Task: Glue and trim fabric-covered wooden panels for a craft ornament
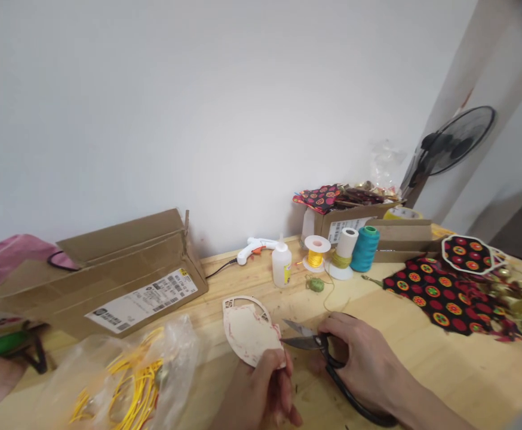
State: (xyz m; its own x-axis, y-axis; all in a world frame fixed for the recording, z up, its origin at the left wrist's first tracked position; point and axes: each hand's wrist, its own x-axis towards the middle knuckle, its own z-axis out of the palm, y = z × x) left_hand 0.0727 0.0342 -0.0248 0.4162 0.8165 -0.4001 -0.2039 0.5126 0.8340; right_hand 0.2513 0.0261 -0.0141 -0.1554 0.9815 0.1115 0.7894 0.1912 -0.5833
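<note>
My left hand point(267, 382) pinches the lower edge of a pale, flat cut-out piece point(246, 331) with a pierced pattern along its upper rim. Reddish marks run round its inner outline. In my right hand point(362, 355) is a pair of black-handled scissors point(303, 341), blades parted and pointing left. The blade tips lie close beside the right edge of the piece; whether they touch it I cannot tell. Beyond my hands are a glue bottle point(281, 264), a spool of yellow cord point(315, 257), a spool of olive cord point(343, 257) and a teal thread cone point(364, 251).
At left stands an open cardboard box point(144, 286), with a plastic bag of yellow cords point(131, 382) before it. A white glue gun point(254, 249) lies by the wall. Patterned dark fabric point(440, 295) spreads at right, near a filled box point(321, 222) and a fan point(456, 143).
</note>
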